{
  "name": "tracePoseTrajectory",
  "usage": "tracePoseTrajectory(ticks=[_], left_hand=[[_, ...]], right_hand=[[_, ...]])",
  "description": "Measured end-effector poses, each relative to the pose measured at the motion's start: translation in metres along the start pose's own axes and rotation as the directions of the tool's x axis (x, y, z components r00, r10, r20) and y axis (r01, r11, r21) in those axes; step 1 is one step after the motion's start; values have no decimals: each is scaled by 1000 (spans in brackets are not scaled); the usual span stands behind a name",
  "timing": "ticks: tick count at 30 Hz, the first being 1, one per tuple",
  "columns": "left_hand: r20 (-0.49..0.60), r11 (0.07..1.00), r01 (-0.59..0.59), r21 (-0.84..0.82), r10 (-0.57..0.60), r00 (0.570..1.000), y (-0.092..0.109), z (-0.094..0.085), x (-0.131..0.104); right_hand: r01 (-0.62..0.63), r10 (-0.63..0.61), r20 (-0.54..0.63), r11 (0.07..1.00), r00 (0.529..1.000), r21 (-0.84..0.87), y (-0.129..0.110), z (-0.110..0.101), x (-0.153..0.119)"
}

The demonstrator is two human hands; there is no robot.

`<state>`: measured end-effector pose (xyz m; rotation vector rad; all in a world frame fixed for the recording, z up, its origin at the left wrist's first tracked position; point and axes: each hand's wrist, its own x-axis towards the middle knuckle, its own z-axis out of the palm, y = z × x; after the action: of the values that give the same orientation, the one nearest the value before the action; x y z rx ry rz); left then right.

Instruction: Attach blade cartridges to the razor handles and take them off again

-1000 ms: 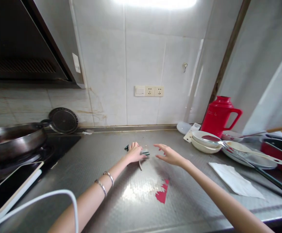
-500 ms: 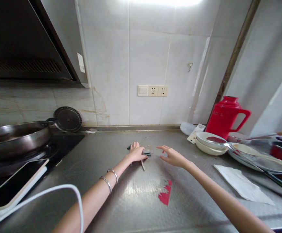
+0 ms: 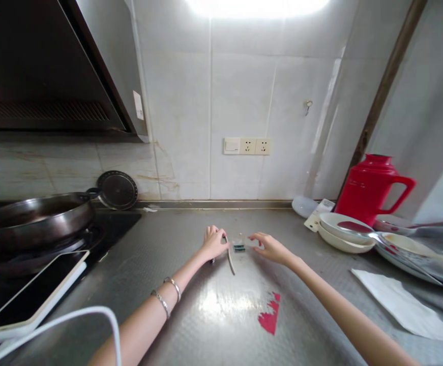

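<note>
In the head view my left hand, with two bracelets on the wrist, is closed over the metal counter. From its fingertips a thin beige strip slants down to the right. A small dark thing, partly hidden, shows under the palm. Just right of the strip lies a small clear and dark green object, touched by neither hand. My right hand hovers to the right of it, fingers apart and curved, holding nothing. A torn red piece lies nearer the front.
At the left are a pan on the hob, a tablet and a white cable. At the right stand a red thermos, stacked bowls and a white paper sheet. Sockets are on the wall.
My left hand has come away from the small green object, which now lies uncovered, and the strip shows longer at its fingers. The whole view has shifted slightly.
</note>
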<state>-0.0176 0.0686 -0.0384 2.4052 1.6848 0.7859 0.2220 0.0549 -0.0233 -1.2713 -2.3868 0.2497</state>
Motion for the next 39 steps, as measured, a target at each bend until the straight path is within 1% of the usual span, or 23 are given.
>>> tracePoseTrajectory(ticks=[3,6,9,12,14,17,21,24,27,32,35,39], left_hand=[[-97,995,66,-73,-73,993,-18,-8,-10],[-121,980,158,-122,-173,977,-37,-12,-20],[-112,963,222,-150,-239,964,-51,-14,-26],[-94,954,257,-155,-273,957,-54,-16,-30],[-55,944,296,-143,-306,950,-50,-16,-32],[-11,944,326,-58,-327,945,-37,-17,-36],[18,940,317,129,-322,947,-14,-18,-41],[28,926,295,236,-310,950,-4,-17,-43],[46,914,295,278,-319,947,-2,-16,-43],[65,911,282,302,-315,947,0,-16,-43],[61,909,278,311,-311,948,2,-17,-44],[36,907,274,318,-301,953,5,-15,-47]], right_hand=[[-94,92,-36,994,995,-48,-7,3,9],[-203,198,-75,977,977,-63,-12,8,19],[-209,208,-57,978,977,-19,-19,13,26],[-170,170,-31,985,985,-12,-33,21,28],[-162,162,-16,987,987,-20,-45,27,28],[-201,203,23,978,979,-45,-62,37,26],[-273,281,56,955,958,-113,-75,46,22],[-313,325,69,939,943,-141,-80,49,20],[-328,342,87,933,935,-147,-83,51,21],[-319,336,79,932,938,-175,-88,56,22],[-315,332,77,932,940,-177,-91,56,22],[-341,360,72,920,930,-190,-96,54,23]])
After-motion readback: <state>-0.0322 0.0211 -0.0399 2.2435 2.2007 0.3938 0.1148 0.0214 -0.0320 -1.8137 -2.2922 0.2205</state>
